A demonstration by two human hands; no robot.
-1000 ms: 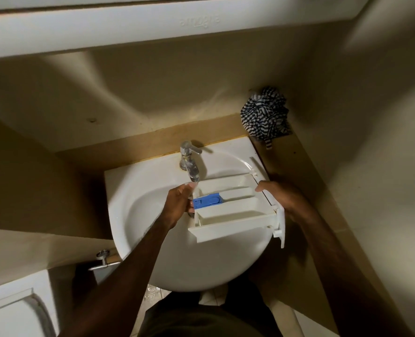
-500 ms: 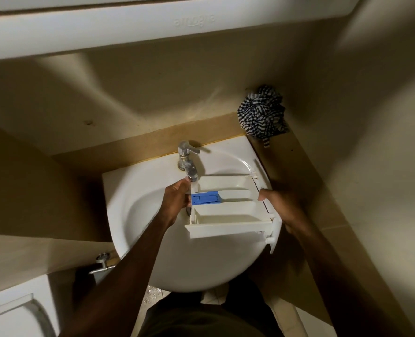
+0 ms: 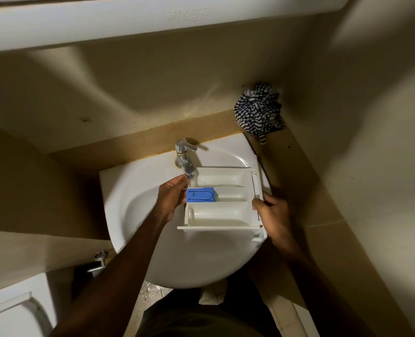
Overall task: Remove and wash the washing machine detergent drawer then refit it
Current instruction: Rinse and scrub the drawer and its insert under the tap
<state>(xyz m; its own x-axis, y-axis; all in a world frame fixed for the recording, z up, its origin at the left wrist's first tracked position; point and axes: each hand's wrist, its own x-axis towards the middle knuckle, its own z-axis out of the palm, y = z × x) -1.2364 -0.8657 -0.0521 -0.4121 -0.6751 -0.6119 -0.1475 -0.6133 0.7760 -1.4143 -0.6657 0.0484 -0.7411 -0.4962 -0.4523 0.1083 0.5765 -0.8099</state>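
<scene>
Head camera view, looking down at two bare forearms reaching forward over a white sink (image 3: 138,215). Between the hands, a white detergent drawer (image 3: 222,203) is held level above the basin, open side up, with three long compartments running left to right. The left hand (image 3: 171,199) has its wrist bent inward and its fingers curled round the drawer's left end, thumb uppermost near the spout. Just beside that hand's fingertips, a blue insert (image 3: 201,194) sits in the middle compartment. The right hand (image 3: 273,215) grips the drawer's right end, where the front panel is, with the thumb pressed on the top edge and the fingers wrapped underneath, out of sight. A chrome tap (image 3: 185,158) stands just beyond the left hand, its spout over the drawer's far left corner. A checked cloth (image 3: 258,110) lies bunched on the ledge, well beyond the right hand.
</scene>
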